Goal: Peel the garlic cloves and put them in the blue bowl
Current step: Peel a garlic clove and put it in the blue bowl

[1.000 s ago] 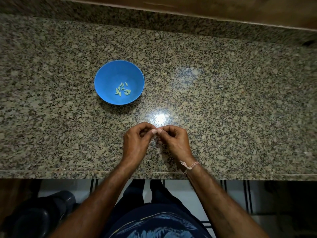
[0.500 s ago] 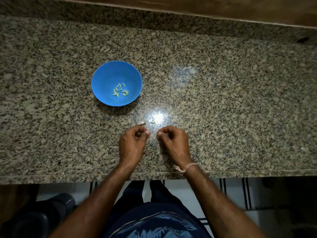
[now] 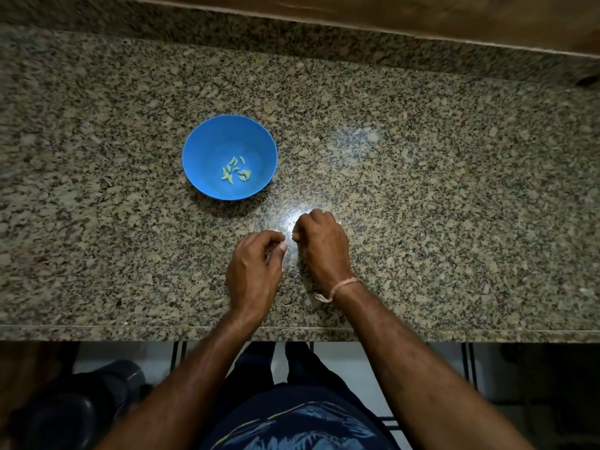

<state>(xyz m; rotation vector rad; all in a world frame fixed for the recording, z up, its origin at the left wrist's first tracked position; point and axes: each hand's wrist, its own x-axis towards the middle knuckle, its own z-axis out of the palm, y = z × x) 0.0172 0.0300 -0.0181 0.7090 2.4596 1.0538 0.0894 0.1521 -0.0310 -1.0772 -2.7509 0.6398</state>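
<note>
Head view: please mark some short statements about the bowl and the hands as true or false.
1. The bowl holds several garlic cloves. True.
2. The bowl stands nearer to the person than the hands. False: it stands beyond the left hand and the right hand, toward the left.
3. A thread band is on the right wrist. True.
4. The left hand is inside the bowl. False: both hands are over the counter, apart from it.
</note>
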